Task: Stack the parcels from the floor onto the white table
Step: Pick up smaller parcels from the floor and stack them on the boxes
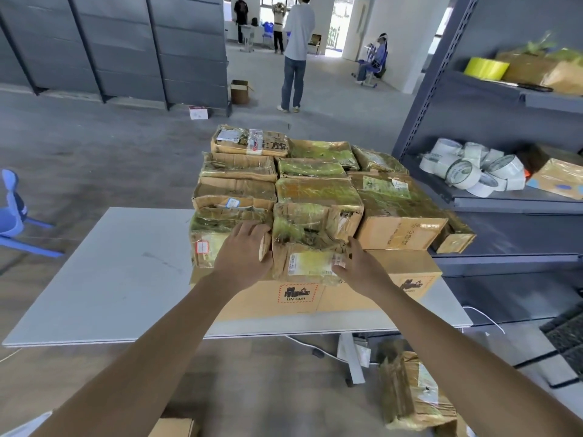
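Observation:
A white table (104,279) carries a stack of taped brown cardboard parcels. Large flat boxes marked UN 3481 (296,294) form the bottom layer, with several smaller parcels on top. My left hand (244,257) lies with straight fingers against the left side of a crumpled front parcel (312,244), next to another parcel (211,241). My right hand (359,266) touches that crumpled parcel's right front corner, fingers relaxed. One more taped parcel (413,392) stands on the floor under the table's right end. A box corner (173,427) shows at the bottom edge.
A grey metal shelf (492,197) on the right holds tape rolls (473,171) and parcels. A blue chair (12,209) stands at the left. A person (296,52) stands beyond the table, with others farther back. Small boxes (239,91) sit on the floor.

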Tool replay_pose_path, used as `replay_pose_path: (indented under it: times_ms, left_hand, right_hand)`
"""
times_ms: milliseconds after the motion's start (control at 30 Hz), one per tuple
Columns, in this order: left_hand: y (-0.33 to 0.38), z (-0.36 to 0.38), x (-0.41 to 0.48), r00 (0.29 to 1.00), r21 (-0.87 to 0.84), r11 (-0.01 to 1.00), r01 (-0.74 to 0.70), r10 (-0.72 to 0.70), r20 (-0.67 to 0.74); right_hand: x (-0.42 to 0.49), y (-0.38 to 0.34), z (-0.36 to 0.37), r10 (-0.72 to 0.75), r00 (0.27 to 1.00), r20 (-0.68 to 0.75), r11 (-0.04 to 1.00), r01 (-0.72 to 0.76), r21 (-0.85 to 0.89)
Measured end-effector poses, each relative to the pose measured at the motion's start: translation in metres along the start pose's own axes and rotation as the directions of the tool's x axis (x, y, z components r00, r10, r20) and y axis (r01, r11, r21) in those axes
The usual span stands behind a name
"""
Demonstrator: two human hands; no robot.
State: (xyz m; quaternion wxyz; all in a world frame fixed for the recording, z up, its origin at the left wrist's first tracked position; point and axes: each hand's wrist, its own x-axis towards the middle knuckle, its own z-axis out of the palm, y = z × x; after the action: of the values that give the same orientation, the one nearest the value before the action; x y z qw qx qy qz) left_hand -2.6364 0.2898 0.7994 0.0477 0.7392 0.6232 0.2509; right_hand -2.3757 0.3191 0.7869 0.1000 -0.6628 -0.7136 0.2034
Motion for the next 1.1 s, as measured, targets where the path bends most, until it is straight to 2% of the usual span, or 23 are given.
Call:
replay_pose_path:
  times_ms: [167,333,600,700,833,1000,1100]
  left_hand:
    - [0.011,-0.012,-0.023,0.999,0.02,0.999,0.042,-0.042,0.005]
    - [0.03,-0.016,-0.048,0.993,0.039,0.993,0.113,-0.114,0.034]
    - [0.048,-0.003,-0.123,0.966,0.001,0.968,0.252,-0.252,0.055]
    - [0.035,-0.004,-0.159,0.948,0.051,0.952,0.302,-0.305,0.09]
    - [0.002,-0.022,-0.201,0.909,0.076,0.915,0.397,-0.403,0.107]
    - [-0.048,-0.053,-0.26,0.871,0.12,0.869,0.48,-0.488,0.051]
    - [-0.083,-0.074,-0.294,0.873,0.111,0.868,0.484,-0.488,0.007]
  right_hand:
    - [-0.015,-0.002,0.0,-0.014,1.0,-0.002,0.999,0.014,-0.03]
    - [-0.041,0.001,-0.003,-0.084,0.996,-0.004,0.994,0.084,0.064]
    - [-0.076,0.008,0.031,-0.017,0.999,0.04,0.998,0.015,0.054]
    - [-0.093,-0.001,0.057,-0.015,0.995,0.104,0.997,0.007,0.073]
    - [-0.111,-0.027,0.092,-0.113,0.977,0.182,0.993,0.104,0.061]
    - [-0.129,-0.081,0.141,-0.218,0.933,0.285,0.976,0.215,0.044]
    - [-0.141,-0.124,0.179,-0.268,0.903,0.335,0.962,0.272,0.035]
